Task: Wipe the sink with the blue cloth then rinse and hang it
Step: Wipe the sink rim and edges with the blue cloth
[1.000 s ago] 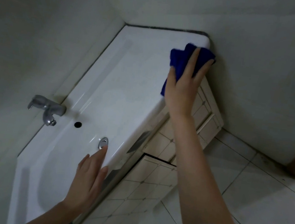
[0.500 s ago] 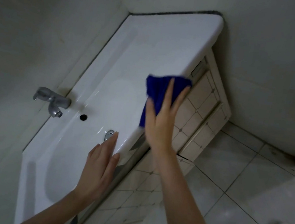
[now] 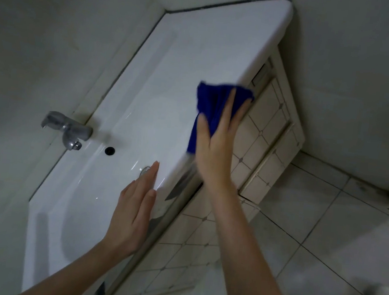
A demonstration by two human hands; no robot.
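Head view: right hand (image 3: pixel 215 147) flat, fingers straight, pressing the blue cloth (image 3: pixel 214 101) onto the sink (image 3: pixel 147 88) front rim, cloth draped over the edge. Left hand (image 3: pixel 132 213) flat, empty, at the rim near the drain (image 3: pixel 145 169). Best with even pressure, cloth spread, following the rounded lip. Sink glossy smooth white; cloth soft, bunched; tap (image 3: pixel 69 130) dull metal; cabinet front (image 3: pixel 262 135) tiled.

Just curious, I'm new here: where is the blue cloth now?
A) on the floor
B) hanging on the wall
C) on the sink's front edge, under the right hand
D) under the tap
C: the right hand presses the blue cloth against the front edge of the sink.
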